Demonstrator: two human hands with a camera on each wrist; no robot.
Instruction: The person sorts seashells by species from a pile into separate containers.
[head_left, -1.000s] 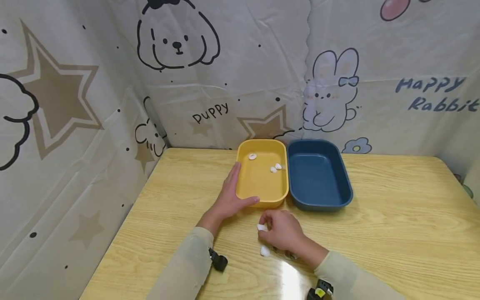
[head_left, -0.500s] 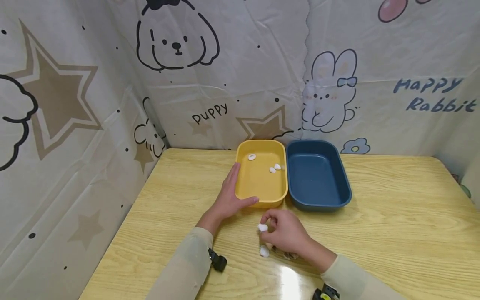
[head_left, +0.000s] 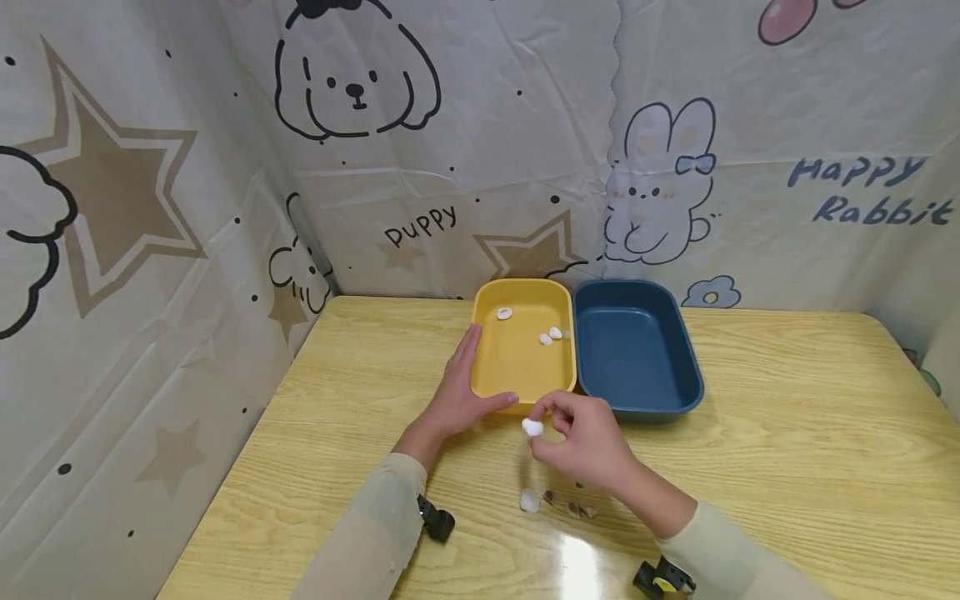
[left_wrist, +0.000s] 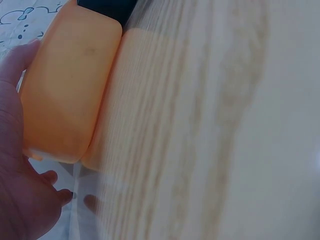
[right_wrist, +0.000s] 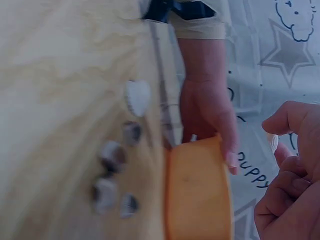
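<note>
My right hand pinches a small white seashell between thumb and index finger, above the table just in front of the yellow tray. Ribs show on the pinched shell in the right wrist view. My left hand rests against the near left corner of that tray, fingers straight along its left side and thumb along the near rim. Inside the tray lie several small white shells. On the table below my right hand are another white shell and several darker shells.
A dark blue tray with nothing in it stands against the yellow tray's right side. Behind both, a printed cloth hangs at the back edge of the wooden table.
My right hand has lifted the white shell off the table and moved forward, toward the yellow tray's near rim. The darker shells have come into view beneath it. My left hand stays in place.
</note>
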